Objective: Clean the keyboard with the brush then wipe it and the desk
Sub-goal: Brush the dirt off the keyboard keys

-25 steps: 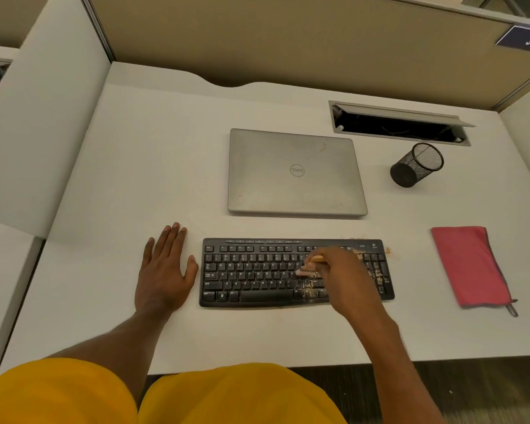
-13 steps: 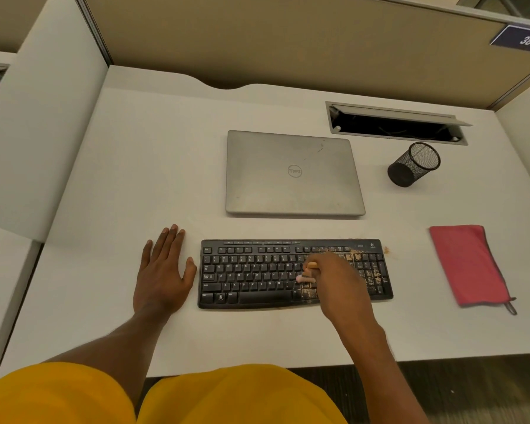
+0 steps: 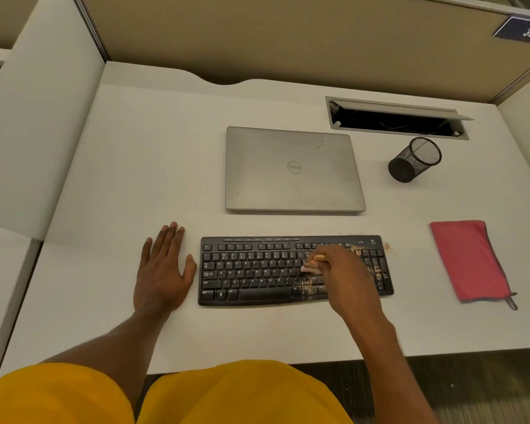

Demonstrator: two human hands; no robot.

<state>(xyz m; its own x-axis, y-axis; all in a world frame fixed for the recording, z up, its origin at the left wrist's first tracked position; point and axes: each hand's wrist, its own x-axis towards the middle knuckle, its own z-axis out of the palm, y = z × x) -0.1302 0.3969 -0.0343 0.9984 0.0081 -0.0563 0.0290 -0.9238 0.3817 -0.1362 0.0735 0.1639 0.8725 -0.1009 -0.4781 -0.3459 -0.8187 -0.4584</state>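
Observation:
A black keyboard [image 3: 257, 272] lies on the white desk [image 3: 135, 179] near the front edge, with tan crumbs over its right half. My right hand [image 3: 344, 275] is over that right part and grips a small brush [image 3: 314, 263] with a light wooden handle, its bristles down on the keys. My left hand [image 3: 164, 270] rests flat on the desk just left of the keyboard, fingers spread, holding nothing. A folded red cloth [image 3: 468, 260] lies on the desk to the right of the keyboard. A few crumbs [image 3: 387, 246] sit on the desk by the keyboard's top right corner.
A closed grey laptop [image 3: 292, 171] lies behind the keyboard. A black mesh pen cup [image 3: 415, 160] stands to its right, in front of an open cable slot [image 3: 395, 120]. Partition walls enclose the desk on the left, back and right.
My right hand with the brush has made small strokes over the keyboard's right middle keys, staying in much the same spot. The left hand has not moved.

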